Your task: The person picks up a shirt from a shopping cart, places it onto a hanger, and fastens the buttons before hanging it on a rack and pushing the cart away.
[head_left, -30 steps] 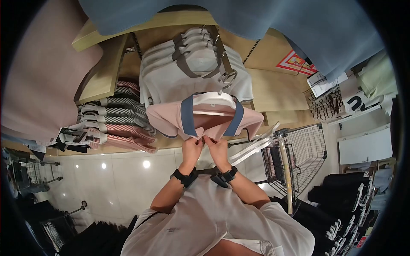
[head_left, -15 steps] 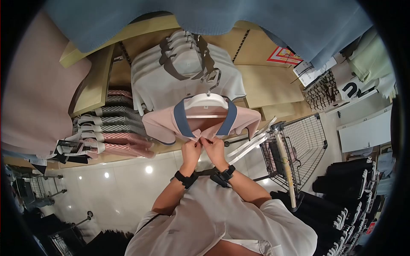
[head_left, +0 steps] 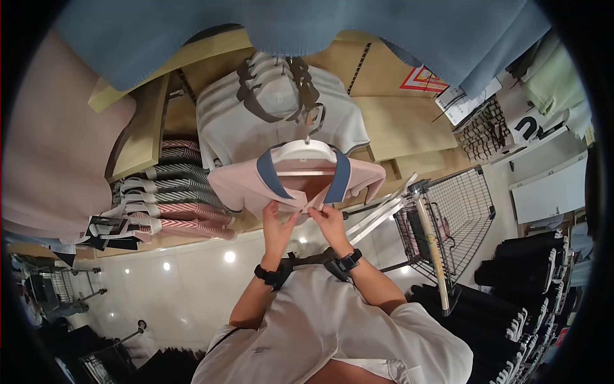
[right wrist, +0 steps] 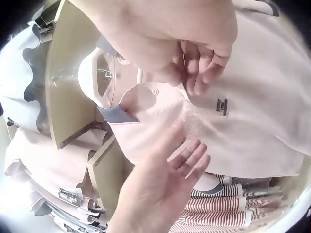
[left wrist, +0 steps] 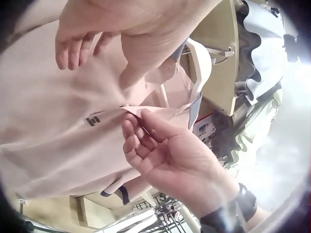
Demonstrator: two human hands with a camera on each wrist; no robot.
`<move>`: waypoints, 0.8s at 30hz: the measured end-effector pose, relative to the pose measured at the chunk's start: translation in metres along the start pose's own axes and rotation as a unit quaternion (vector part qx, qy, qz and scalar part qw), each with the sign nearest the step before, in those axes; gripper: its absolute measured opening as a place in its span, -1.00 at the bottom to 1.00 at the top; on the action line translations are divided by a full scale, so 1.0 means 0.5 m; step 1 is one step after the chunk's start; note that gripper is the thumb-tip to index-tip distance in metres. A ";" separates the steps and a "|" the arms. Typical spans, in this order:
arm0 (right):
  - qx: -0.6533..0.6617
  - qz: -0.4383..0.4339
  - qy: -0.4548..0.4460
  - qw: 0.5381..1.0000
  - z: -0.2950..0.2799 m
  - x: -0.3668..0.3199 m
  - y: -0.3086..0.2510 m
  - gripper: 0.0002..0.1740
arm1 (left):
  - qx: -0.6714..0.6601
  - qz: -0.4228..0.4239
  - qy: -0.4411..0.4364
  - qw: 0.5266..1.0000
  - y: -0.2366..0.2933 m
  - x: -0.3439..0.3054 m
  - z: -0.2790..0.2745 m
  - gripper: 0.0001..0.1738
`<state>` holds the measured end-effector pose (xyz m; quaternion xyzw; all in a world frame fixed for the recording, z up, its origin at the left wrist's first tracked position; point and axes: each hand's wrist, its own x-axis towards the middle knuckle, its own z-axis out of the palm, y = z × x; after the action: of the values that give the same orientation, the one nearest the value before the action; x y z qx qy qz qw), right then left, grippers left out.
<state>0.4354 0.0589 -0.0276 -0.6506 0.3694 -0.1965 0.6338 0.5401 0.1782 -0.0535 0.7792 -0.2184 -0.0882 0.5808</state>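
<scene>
A pink polo shirt (head_left: 238,182) with a blue collar (head_left: 342,180) hangs on a white hanger (head_left: 303,151) in front of me. My right hand (head_left: 329,223) pinches the edge of its front placket between thumb and fingers, plainly seen in the left wrist view. Beside it, the left hand (head_left: 277,228) lies against the shirt front with its fingers spread and relaxed, gripping nothing. Buttons show on the loose placket flap (right wrist: 156,92), which lies open below the collar. A small dark printed label (right wrist: 222,107) marks the chest.
White shirts with dark collars (head_left: 220,109) hang behind on a metal rail. Striped shirts (head_left: 185,211) hang to the left below a wooden shelf (head_left: 137,137). A wire shopping cart (head_left: 464,211) stands at the right, black garments (head_left: 505,320) behind it. Blue garments (head_left: 288,29) hang overhead.
Both hands pinched the placket together earlier. My left hand has since let go and moved slightly left with its fingers opened; the right still holds the edge.
</scene>
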 end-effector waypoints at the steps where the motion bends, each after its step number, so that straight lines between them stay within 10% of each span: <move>1: -0.008 -0.005 -0.011 1.000 0.000 0.001 0.007 -0.76 | -0.025 0.006 -0.004 1.000 0.010 0.004 0.004 -0.27; 11: -0.104 0.025 -0.095 0.990 -0.011 -0.019 -0.064 -0.73 | -0.253 -0.124 -0.029 0.959 0.075 0.059 0.012 -0.76; 17: -0.099 -0.117 0.123 0.980 0.008 -0.013 -0.037 -0.73 | -0.205 -0.232 -0.043 0.950 0.082 0.050 0.002 -0.85; 19: -0.116 -0.187 0.208 0.953 0.019 -0.016 -0.052 -0.73 | -0.387 -0.197 -0.051 0.899 0.108 0.043 0.001 -0.84; 24: -0.175 -0.145 0.161 0.960 0.029 -0.030 -0.080 -0.72 | -0.358 -0.191 -0.077 0.910 0.119 0.037 0.010 -0.85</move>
<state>0.4454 0.0770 0.0129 -0.7573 0.3971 -0.3211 0.4070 0.5407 0.1520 0.0034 0.5363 -0.0627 -0.3295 0.7745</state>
